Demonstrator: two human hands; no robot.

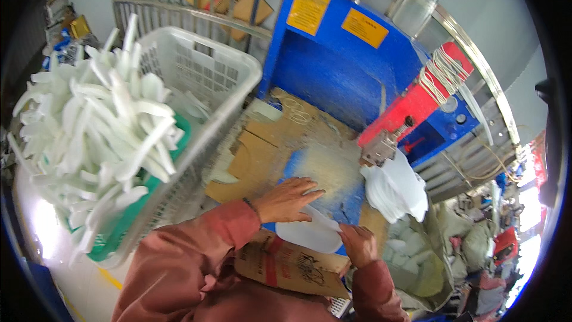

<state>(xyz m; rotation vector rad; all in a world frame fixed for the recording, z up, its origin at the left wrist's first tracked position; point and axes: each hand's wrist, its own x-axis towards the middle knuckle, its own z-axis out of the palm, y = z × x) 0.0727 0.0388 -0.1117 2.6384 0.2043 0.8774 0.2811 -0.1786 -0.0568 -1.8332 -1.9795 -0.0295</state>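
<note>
In front of me a flat white piece with rounded ends point(307, 234), shaped like an insole, lies at the near edge of the blue work surface. My right hand point(359, 244) pinches its right end between thumb and fingers. Over its left end and far edge is my left hand point(286, 200), fingers stretched out and thumb touching the piece. Just beyond both hands, the blue surface point(325, 170) carries pale dust. To the right, a stack of similar white pieces point(394, 188) hangs beside the metal head point(379, 148) of a red machine arm point(417, 92).
At left a white plastic basket point(223, 53) stands beside a heap of curved white pieces point(98, 119) over a green tray point(113, 235). A blue machine housing point(333, 74) rises at the back. A sack of white pieces point(417, 262) sits at lower right; printed cardboard point(292, 265) lies against me.
</note>
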